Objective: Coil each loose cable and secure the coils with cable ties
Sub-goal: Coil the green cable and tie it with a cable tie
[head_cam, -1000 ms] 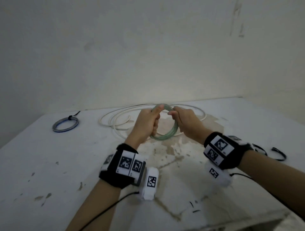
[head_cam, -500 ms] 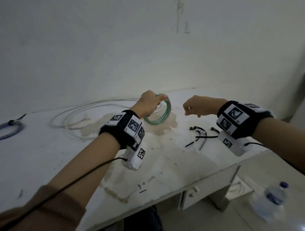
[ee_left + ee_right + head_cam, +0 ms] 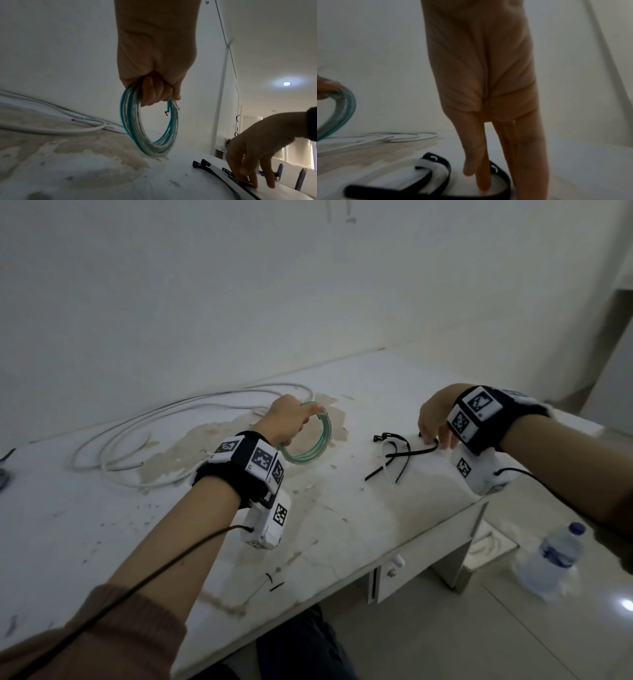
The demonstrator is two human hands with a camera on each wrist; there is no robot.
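My left hand (image 3: 301,419) grips a small coil of green and clear cable (image 3: 308,440) by its top. The coil hangs upright just above the stained white table (image 3: 102,525). The left wrist view shows my fingers (image 3: 154,93) curled round the coil (image 3: 149,135). My right hand (image 3: 436,441) is lowered at the table's right end. Its straight fingers (image 3: 481,174) touch down among loose black cable ties (image 3: 404,455) and one white tie (image 3: 387,465). A long white cable (image 3: 171,412) lies in loose loops behind the left hand.
The table's front edge runs diagonally, with a small drawer (image 3: 394,570) under its right end. A water bottle (image 3: 551,559) stands on the floor to the right. A dark coil (image 3: 2,475) shows at the far left edge. The wall is close behind the table.
My right hand let go of the green coil, moved right and came down onto the cable ties. The left hand now holds the coil alone. My head turned right.
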